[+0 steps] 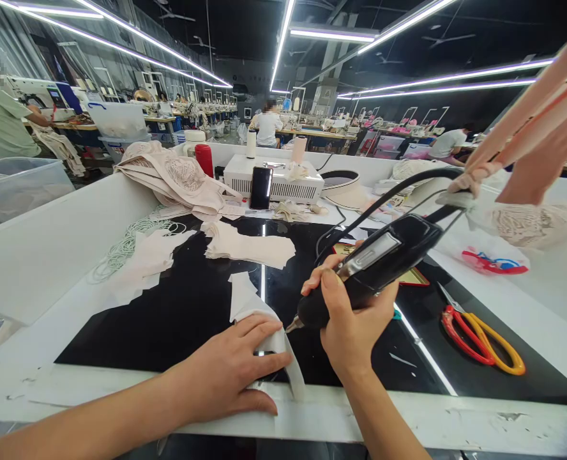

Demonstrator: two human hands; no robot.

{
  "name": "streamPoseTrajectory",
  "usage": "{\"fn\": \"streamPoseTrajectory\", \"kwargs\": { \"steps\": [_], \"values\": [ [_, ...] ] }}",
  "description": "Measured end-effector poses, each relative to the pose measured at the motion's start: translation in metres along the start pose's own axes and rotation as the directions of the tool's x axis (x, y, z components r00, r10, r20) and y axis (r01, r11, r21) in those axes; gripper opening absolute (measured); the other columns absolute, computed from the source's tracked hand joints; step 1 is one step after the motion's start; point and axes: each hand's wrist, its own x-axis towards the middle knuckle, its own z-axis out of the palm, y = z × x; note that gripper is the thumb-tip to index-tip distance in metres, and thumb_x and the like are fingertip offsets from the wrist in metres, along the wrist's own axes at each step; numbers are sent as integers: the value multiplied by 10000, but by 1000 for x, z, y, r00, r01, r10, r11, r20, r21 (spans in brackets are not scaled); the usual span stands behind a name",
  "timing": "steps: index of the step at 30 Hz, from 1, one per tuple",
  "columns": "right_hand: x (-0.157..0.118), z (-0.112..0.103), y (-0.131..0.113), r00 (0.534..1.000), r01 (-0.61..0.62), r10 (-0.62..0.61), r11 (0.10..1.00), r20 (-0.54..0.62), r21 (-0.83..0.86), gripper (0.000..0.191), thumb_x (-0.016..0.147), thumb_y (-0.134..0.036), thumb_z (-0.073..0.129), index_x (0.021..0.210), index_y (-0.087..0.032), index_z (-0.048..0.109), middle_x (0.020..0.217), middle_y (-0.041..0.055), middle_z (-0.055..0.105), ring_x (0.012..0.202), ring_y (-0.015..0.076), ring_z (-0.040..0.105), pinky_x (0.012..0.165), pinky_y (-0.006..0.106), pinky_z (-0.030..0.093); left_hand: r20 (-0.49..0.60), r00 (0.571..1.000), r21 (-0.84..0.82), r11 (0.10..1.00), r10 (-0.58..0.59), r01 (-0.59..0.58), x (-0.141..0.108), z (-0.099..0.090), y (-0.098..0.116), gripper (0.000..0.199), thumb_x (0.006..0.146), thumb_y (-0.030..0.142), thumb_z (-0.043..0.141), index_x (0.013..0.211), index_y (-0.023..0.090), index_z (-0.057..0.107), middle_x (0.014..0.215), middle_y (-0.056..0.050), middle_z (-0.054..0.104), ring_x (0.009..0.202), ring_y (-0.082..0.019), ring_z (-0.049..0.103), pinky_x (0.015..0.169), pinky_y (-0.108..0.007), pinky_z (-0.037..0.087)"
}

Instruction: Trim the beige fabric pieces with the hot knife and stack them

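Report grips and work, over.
Left grip flat on pale fabric. Right grip holding black corded tool, tip by fabric's edge. Scissors off to the right.

Long white tube lights (284, 38) run beneath a dark ceiling (235, 19) with bladed fans (451, 39). Gray curtains (13, 38) cover the left wall; a pale square pillar (326, 89) rises mid-room. Rows of wooden-topped sewing benches (312, 133) recede beyond the far edge of the white-rimmed table (456, 412), whose glossy black top (135, 338) reflects the lights.

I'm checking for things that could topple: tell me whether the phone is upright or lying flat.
Upright: the phone stands on its short edge in front of the white vented box.
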Motion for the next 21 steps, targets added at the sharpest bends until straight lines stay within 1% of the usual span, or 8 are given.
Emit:
{"fn": "streamPoseTrajectory", "kwargs": {
  "steps": [3, 6, 9, 13, 17, 19, 21],
  "values": [
    [0, 0, 1, 1000, -1, 1, 1000, 12, 0, 340, 862, -209, 794, 1082, -278, 544, 885, -68, 682, 582, 94, 639, 537, 258, 578, -5, 1000, -2, 1000, -2, 2, -1, 0, 0, 602, 955, 616, 669, 1434, 254, 623, 1546, -212, 521, 1447, -418, 492, 1164, -594, 490],
    [3, 2, 0, 1000, -8, 8, 1000, -12, 0, 367, 851, -219, 793, 1107, -276, 537, 872, -66, 676, 577, 98, 636, 531, 262, 579, -26, 1000, -10, 1000, -4, 4, -2, 0, 0, 591, 953, 606, 681, 1433, 266, 623, 1532, -199, 534, 1431, -408, 508, 1160, -576, 498],
    [5, 4, 0, 999, 1, -1, 1000, -46, -5, 375, 835, -238, 799, 1089, -266, 525, 839, -68, 665, 566, 101, 631, 528, 263, 576, -30, 1000, 0, 1000, -5, 5, -2, 1, -2, 598, 950, 609, 686, 1443, 279, 614, 1532, -198, 529, 1429, -411, 513, 1163, -581, 493],
    [6, 5, 4, 1000, -7, 7, 1000, -27, 8, 397, 832, -240, 808, 1109, -270, 525, 840, -68, 670, 565, 104, 630, 532, 263, 576, -9, 1000, 5, 1000, -14, 14, -1, 2, -2, 625, 935, 626, 695, 1452, 286, 603, 1537, -213, 512, 1441, -425, 503, 1145, -601, 506],
    [4, 5, 10, 1000, -9, 9, 1000, 1, 14, 355, 859, -231, 791, 1100, -267, 533, 873, -61, 678, 564, 94, 634, 547, 253, 575, 19, 999, 0, 999, -45, 45, 0, 0, 1, 650, 883, 579, 789, 1440, 299, 607, 1561, -204, 497, 1441, -431, 507, 1124, -608, 527],
    [4, 4, 11, 1000, -10, 10, 1000, 11, 6, 348, 871, -246, 783, 1106, -268, 528, 872, -60, 675, 562, 94, 637, 552, 250, 574, 13, 998, -6, 998, -58, 58, 0, 0, 1, 676, 845, 551, 842, 1436, 322, 608, 1557, -185, 511, 1430, -423, 524, 1108, -588, 548],
    [4, 3, 12, 1000, -19, 20, 1000, 12, -9, 366, 863, -271, 797, 1109, -267, 527, 872, -55, 679, 556, 99, 639, 544, 249, 573, -1, 998, -8, 998, -57, 57, -1, 1, 0, 681, 835, 553, 852, 1435, 343, 608, 1552, -168, 526, 1422, -409, 538, 1099, -558, 564]
  ]
}}
